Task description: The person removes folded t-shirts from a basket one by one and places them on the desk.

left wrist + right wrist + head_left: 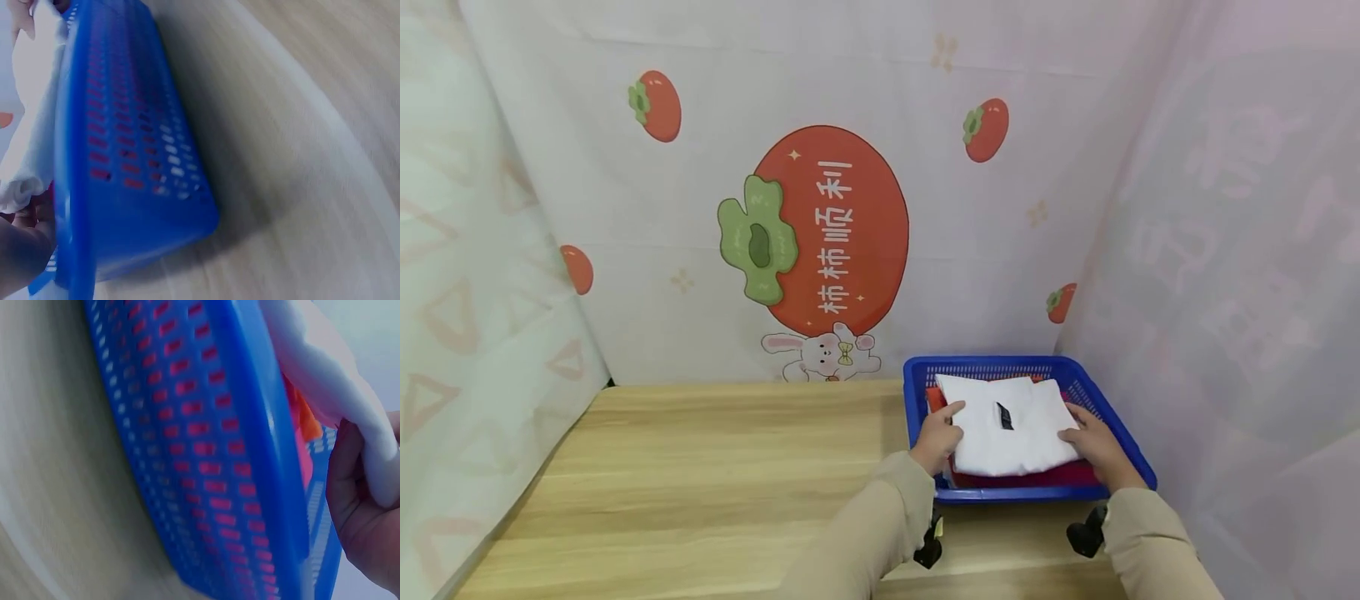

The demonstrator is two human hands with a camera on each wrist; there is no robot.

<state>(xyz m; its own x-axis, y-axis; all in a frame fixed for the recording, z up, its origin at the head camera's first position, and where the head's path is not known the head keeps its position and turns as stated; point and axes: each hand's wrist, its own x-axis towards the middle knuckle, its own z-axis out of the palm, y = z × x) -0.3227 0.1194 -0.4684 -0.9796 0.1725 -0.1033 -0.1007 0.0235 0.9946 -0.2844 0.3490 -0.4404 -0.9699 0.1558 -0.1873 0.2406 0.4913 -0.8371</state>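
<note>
A folded white cloth garment (1015,446) with a small black mark on top lies over the blue plastic basket (992,495). My left hand (937,436) pinches its left edge, thumb on top and fingers beneath. On the opposite edge my right hand (1097,443) grips the fold; in the right wrist view the fingers curl under the white cloth (337,369). Beneath it, red and magenta cloth (1052,477) shows inside the basket, largely covered by the white piece. Orange fabric (308,422) peeks out beside the rim in the right wrist view.
The basket stands at the right end of the wooden table (722,483), near the right-hand curtain (1240,333). A printed white backdrop (610,200) hangs behind the table. Black wrist-camera mounts (1086,535) show below the basket's front rim.
</note>
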